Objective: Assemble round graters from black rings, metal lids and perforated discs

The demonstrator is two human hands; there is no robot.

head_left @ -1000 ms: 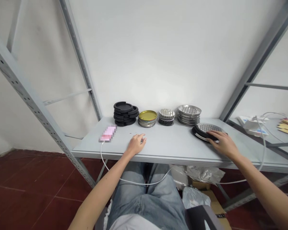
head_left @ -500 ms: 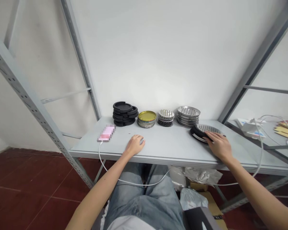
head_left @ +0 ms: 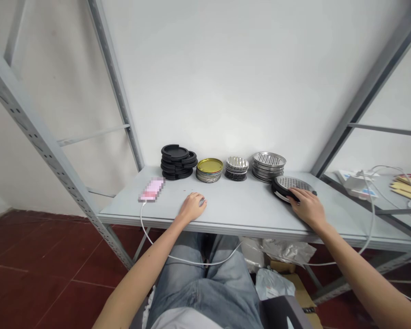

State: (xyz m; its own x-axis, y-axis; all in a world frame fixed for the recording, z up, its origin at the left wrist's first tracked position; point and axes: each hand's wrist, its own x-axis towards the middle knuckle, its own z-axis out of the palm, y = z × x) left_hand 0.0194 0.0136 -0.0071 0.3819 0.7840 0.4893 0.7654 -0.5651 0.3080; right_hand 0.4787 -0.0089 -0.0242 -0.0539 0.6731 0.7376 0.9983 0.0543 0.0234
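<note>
My left hand [head_left: 192, 207] rests on the grey tabletop with its fingers curled in. A small greyish bit shows between its thumb and fingertips, too small to name. At the right, my right hand [head_left: 308, 208] grips the near edge of a black round holder [head_left: 280, 191] with a perforated metal disc [head_left: 296, 183] on top. Its fingers lie over the rim, and a pale band shows in the holder's side. Behind, along the wall, stand a pile of black round holders [head_left: 173, 153], gold-topped round lids [head_left: 210, 165], small ridged metal discs [head_left: 237, 163] and larger slotted metal discs [head_left: 269, 159].
A phone with a blurred pink screen [head_left: 152, 189] lies at the left, its white cable [head_left: 205, 263] hanging across my lap. Grey metal shelf posts [head_left: 114, 82] flank the table. At the right are a white box [head_left: 359, 185] and cables. Plastic bags [head_left: 274, 283] lie below.
My right hand has shifted slightly left, its fingers drawing closer together on the black holder's rim. More of the perforated disc shows. My left hand has stayed in place.
</note>
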